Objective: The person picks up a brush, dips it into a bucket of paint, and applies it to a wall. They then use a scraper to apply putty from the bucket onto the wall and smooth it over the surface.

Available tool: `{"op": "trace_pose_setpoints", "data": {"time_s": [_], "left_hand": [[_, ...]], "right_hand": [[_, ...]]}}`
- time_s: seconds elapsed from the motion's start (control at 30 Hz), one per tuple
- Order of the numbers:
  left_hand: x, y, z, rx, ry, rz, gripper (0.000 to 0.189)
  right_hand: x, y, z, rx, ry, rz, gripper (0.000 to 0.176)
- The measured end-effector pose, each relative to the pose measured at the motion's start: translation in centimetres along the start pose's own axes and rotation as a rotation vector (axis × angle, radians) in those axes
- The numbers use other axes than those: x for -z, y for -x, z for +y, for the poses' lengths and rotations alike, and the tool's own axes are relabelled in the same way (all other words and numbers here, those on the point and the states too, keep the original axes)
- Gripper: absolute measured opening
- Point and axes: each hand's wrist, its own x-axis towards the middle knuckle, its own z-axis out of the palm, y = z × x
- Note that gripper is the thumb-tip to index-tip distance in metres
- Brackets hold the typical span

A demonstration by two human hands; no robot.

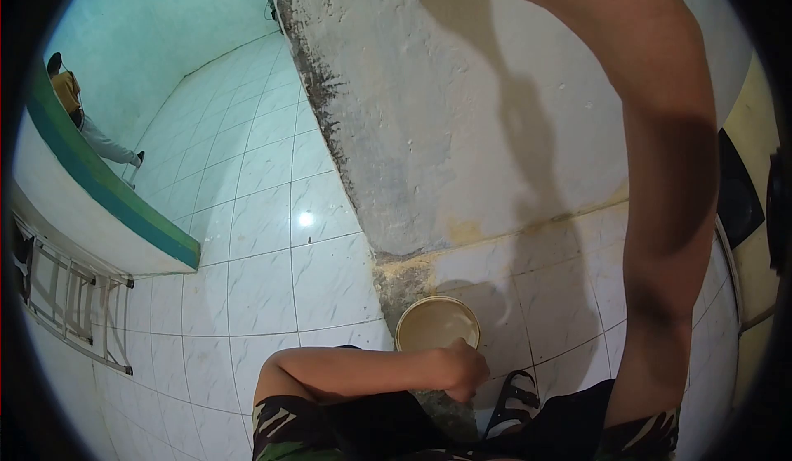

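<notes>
My left hand is closed at the near right rim of a round, pale bucket, its thumb side against the edge. The bucket's inside looks cream-coloured; I cannot make out what it contains. My left forearm crosses in front and hides the bucket's lower side. Along the right side my right arm stretches up past the top edge, so that hand is out of sight. A shadow of the raised arm falls on the rough grey-white wall in front of me.
White tiled floor runs to the left into another room, where a person is partly visible. A metal ladder is at the left, beside a green-edged wall. My sandalled foot is right of the bucket.
</notes>
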Motion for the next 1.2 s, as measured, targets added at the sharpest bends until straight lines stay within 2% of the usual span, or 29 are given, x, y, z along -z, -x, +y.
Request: {"op": "trace_pose_setpoints", "data": {"time_s": [0.07, 0.1, 0.17, 0.2, 0.27, 0.37, 0.43, 0.5, 0.53, 0.6, 0.77, 0.83, 0.9, 0.97, 1.03, 1.07, 1.13, 1.17, 1.2], "left_hand": [[0.0, 0.1, 0.1, -0.001, 0.002, 0.012, 0.034], [-0.2, 0.1, 0.2, 0.002, -0.007, 0.046, 0.033], [-0.4, 0.0, 0.4, 0.002, -0.015, 0.08, 0.031], [-0.2, 0.1, 0.6, 0.004, -0.033, 0.052, 0.031], [0.3, 0.5, 1.1, 0.005, -0.048, 0.022, 0.031], [0.3, 1.2, 1.5, 0.002, -0.079, -0.018, 0.03], [-0.6, 1.1, 1.6, -0.032, -0.099, 0.062, 0.026], [-0.6, 1.7, 2.0, -0.035, -0.092, 0.062, 0.025], [-0.5, 2.0, 2.0, -0.037, -0.092, 0.064, 0.023], [-0.3, 2.3, 2.1, -0.04, -0.088, 0.05, 0.025], [-1.1, 1.7, 1.9, -0.038, -0.08, 0.079, 0.03], [-1.3, 1.6, 1.8, -0.042, -0.104, 0.126, 0.03], [-1.3, 1.8, 1.8, -0.04, -0.094, 0.134, 0.029], [-1.3, 1.9, 1.6, -0.039, -0.087, 0.146, 0.029], [-1.5, 1.8, 1.3, -0.052, -0.064, 0.145, 0.032], [-1.4, 1.9, 1.3, -0.05, -0.064, 0.151, 0.032], [-1.1, 2.3, 1.4, -0.049, -0.079, 0.146, 0.034], [-1.1, 2.4, 1.3, -0.049, -0.078, 0.147, 0.034], [-1.2, 2.5, 1.3, -0.057, -0.075, 0.145, 0.033]], "right_hand": [[-0.8, -0.5, 0.1, 0.308, 0.768, -0.232, 0.023], [-1.4, -0.7, -0.6, 0.31, 0.767, -0.232, 0.023], [-4.0, -0.4, -2.8, -0.431, 0.164, -0.284, 0.025], [-5.3, 2.1, -4.6, -0.443, 0.008, -0.226, 0.019], [-7.8, 6.0, -7.4, -0.493, 0.079, -0.231, 0.027], [-8.6, 11.7, -11.5, -0.522, 0.055, -0.39, 0.034], [-8.3, 14.3, -13.1, -0.532, 0.028, -0.453, 0.035], [-7.9, 15.8, -14.0, -0.594, -0.043, -0.748, 0.036], [-7.8, 15.9, -14.1, -0.594, -0.042, -0.751, 0.036], [-7.5, 15.8, -14.4, -0.657, -0.123, -0.93, 0.025], [-7.7, 9.5, -11.2, -0.604, -0.335, -0.791, 0.011], [-7.4, 4.1, -9.8, -0.602, -0.229, -1.001, 0.012], [-7.4, 1.6, -7.8, -0.418, -0.219, -0.846, 0.019], [-6.0, -1.3, -6.9, -0.376, -0.163, -0.82, 0.012], [-0.1, -7.4, -6.0, -0.434, -0.415, -1.157, 0.024], [0.8, -8.0, -6.2, -0.429, -0.413, -1.157, 0.024], [1.8, -8.4, -6.6, -0.426, -0.346, -0.926, 0.026], [0.9, -7.5, -6.0, -0.425, -0.346, -0.927, 0.026], [-0.9, -5.9, -5.2, -0.135, -0.212, -0.494, 0.027]]}}
